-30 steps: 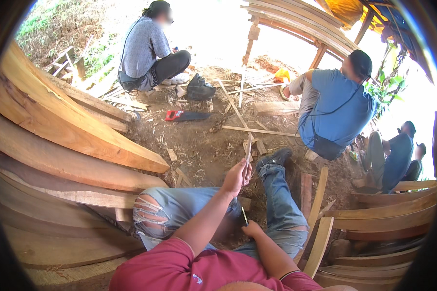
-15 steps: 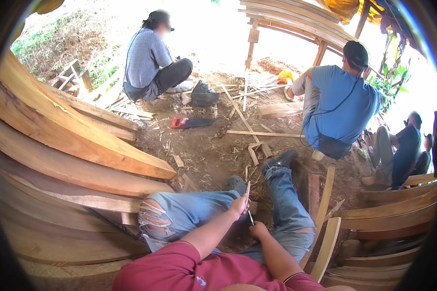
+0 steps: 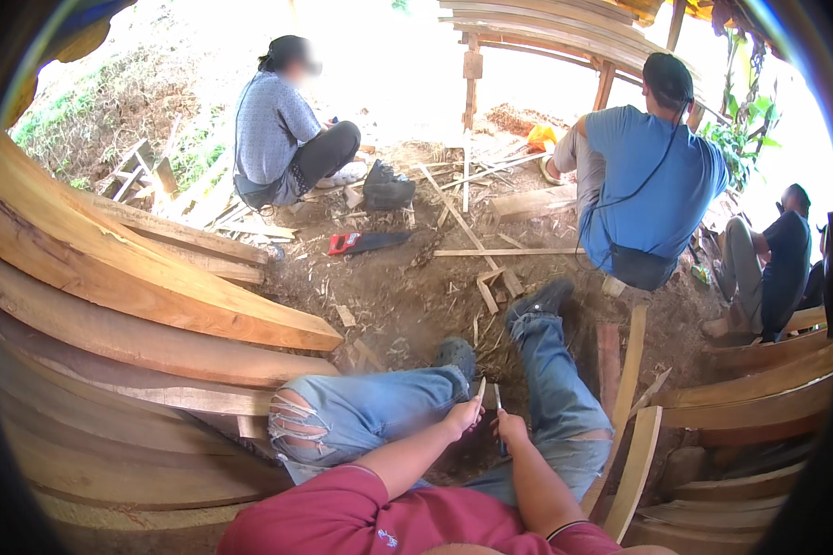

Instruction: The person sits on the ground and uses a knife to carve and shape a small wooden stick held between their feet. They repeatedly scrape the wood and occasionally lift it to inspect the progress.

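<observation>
Between my knees, my left hand [image 3: 463, 420] is closed around a thin pale wooden stick [image 3: 481, 388], its tip pointing up and away from me. Just to the right, my right hand [image 3: 511, 429] grips a knife [image 3: 498, 396] with a narrow, light blade that points upward. Blade and stick stand close side by side with a small gap. The knife's handle is mostly covered by my fingers. My legs in torn jeans [image 3: 370, 407] lie to either side of my hands.
Thick curved planks [image 3: 148, 268] are stacked at left, more boards [image 3: 750, 402] at right. A narrow board [image 3: 634, 472] leans beside my right leg. Ahead lie a red-handled saw [image 3: 368, 241], a black bag [image 3: 389, 186] and wood scraps. Two people [image 3: 278, 120] [image 3: 648, 185] sit ahead, another [image 3: 787, 259] far right.
My right hand has risen and moved forward with the knife, bringing the blade up beside the stick. My left hand has come slightly nearer to me, still gripping the stick.
</observation>
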Action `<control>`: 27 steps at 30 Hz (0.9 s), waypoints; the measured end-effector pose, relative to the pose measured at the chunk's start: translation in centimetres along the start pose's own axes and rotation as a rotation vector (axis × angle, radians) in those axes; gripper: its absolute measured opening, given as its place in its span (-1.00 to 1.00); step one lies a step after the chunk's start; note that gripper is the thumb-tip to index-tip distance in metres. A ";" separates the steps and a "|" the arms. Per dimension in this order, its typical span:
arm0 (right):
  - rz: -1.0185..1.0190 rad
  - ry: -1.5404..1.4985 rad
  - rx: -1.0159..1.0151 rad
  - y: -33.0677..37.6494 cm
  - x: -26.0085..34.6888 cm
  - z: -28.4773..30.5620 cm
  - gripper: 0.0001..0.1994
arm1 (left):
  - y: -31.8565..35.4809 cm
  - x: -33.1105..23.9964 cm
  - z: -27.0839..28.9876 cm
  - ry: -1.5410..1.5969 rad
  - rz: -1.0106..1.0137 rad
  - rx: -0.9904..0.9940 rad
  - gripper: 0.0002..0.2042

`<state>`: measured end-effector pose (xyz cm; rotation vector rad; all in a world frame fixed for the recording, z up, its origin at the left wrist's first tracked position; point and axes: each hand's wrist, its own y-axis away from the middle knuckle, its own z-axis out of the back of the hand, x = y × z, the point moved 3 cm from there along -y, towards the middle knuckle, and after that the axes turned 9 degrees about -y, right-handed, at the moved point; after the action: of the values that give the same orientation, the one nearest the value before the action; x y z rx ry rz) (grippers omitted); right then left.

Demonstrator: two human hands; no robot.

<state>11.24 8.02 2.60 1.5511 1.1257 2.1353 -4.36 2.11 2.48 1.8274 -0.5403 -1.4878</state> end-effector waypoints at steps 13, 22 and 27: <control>0.096 0.314 -0.016 4.8 3.6 -0.8 -0.36 | -1.8 4.4 -1.2 -0.157 0.035 -0.122 -0.46; 0.123 0.408 0.112 3.0 0.3 -1.5 -0.42 | -4.2 5.4 -0.4 -0.336 0.014 -0.171 -0.35; 0.224 0.422 0.123 3.2 0.2 -0.7 -0.42 | -2.6 3.3 -1.8 -0.475 0.019 -0.081 -0.33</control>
<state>11.26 5.70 4.98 1.3646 1.2811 2.6808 -2.11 1.97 -1.53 1.4004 -0.7065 -1.9112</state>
